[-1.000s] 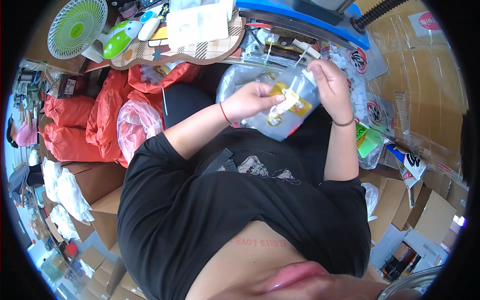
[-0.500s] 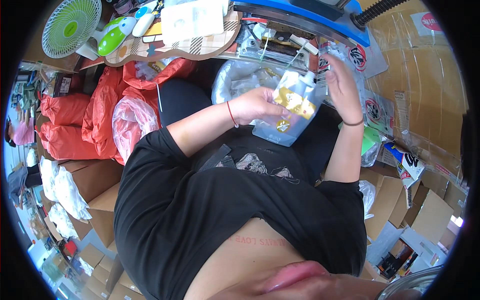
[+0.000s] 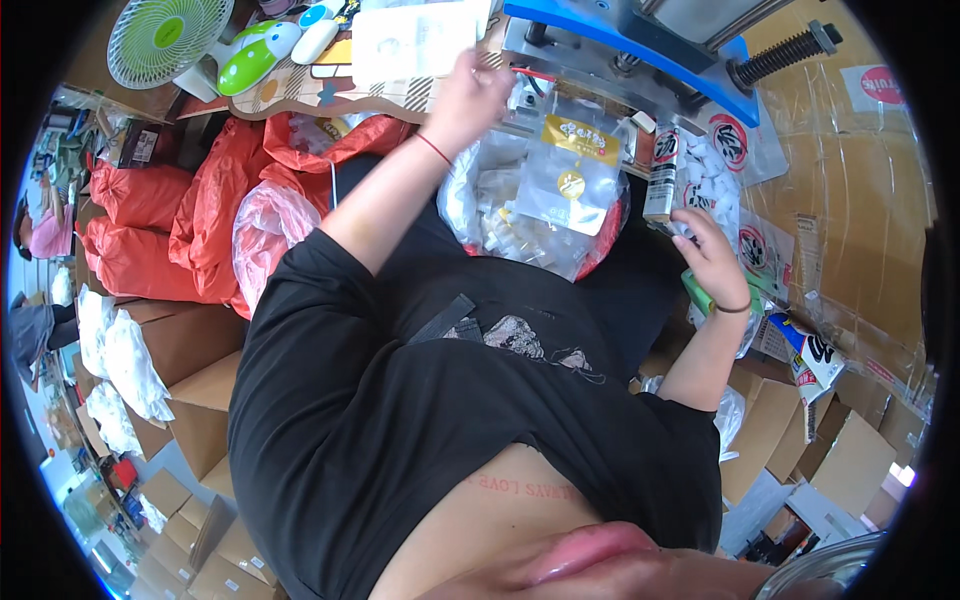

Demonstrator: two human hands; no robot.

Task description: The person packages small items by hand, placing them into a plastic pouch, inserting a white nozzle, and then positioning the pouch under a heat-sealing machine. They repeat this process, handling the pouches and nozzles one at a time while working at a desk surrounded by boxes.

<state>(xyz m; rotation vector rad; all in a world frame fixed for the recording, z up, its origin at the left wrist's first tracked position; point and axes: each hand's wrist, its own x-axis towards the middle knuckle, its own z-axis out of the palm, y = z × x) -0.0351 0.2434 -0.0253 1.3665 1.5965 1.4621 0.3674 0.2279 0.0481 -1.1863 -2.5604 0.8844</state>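
Observation:
My left hand [image 3: 468, 103] is at the right edge of a stack of flat whitish pouches [image 3: 412, 45] on the worktop. Its fingers are slightly blurred and look apart, with nothing visible between them. A clear pouch with a gold band and round gold emblem [image 3: 568, 180] is over an open bag of spouted pouches [image 3: 500, 215], below the blue-edged press [image 3: 640, 60]; neither hand touches it. My right hand [image 3: 712, 262] is loosely bent, fingers apart, beside a narrow black-and-white box [image 3: 661, 175] and a pile of small white pieces [image 3: 708, 180].
A green-and-white fan [image 3: 168, 38] stands on the worktop at the far left. Red plastic bags [image 3: 210, 215] crowd the left side. A large cardboard carton [image 3: 850, 150] walls the right, with open boxes [image 3: 770, 430] lower down. A threaded spring rod [image 3: 785, 58] sticks out from the press.
My left hand has let go of the gold-labelled pouch and moved up to the stack. The pouch is now over the open bag. My right hand has dropped lower, beside the narrow box.

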